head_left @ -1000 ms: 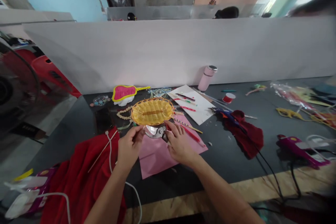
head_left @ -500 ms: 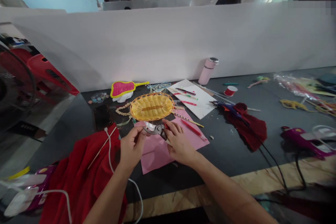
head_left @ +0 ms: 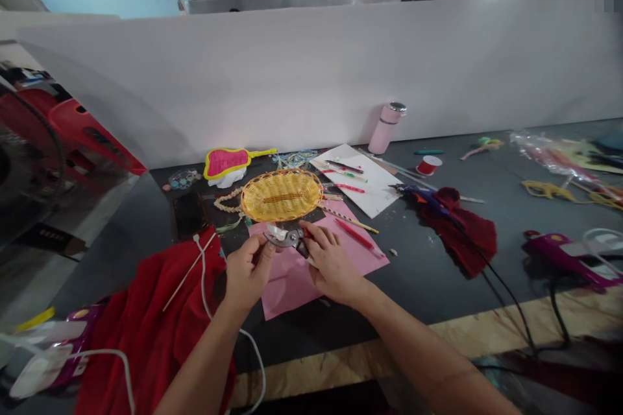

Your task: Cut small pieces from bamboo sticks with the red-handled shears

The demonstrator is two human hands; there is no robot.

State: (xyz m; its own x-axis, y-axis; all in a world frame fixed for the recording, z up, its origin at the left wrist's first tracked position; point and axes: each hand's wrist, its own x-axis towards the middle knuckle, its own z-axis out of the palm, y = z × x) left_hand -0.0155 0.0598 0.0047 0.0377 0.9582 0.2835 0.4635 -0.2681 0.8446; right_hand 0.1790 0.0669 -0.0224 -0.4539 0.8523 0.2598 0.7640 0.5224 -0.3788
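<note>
My right hand [head_left: 331,259] is wrapped round the handles of small pruning shears [head_left: 293,238], whose blades point left. Fingers and thumb of my left hand [head_left: 250,269] are pinched together at the blade tips; whatever they grip there is too small to make out. A whitish piece shows by the upper blade. Both hands are above a pink sheet [head_left: 287,285]. Just beyond them lies an oval yellow woven basket [head_left: 282,196] with a braided handle at its left. A red pen [head_left: 357,235] rests on the pink sheet's right part.
Red cloth [head_left: 150,311] with a white cable and a thin stick covers the near left. Behind are a phone [head_left: 189,215], a pink fan-shaped piece [head_left: 226,163], white board [head_left: 370,191] with pens, and pink bottle [head_left: 387,128]. Rightward: glue gun [head_left: 423,198] on red cloth, red spool [head_left: 429,165], purple device [head_left: 569,258].
Both hands and the shears hold nearly the same pose. The view has shifted very slightly; nothing is plainly taken up or let go.
</note>
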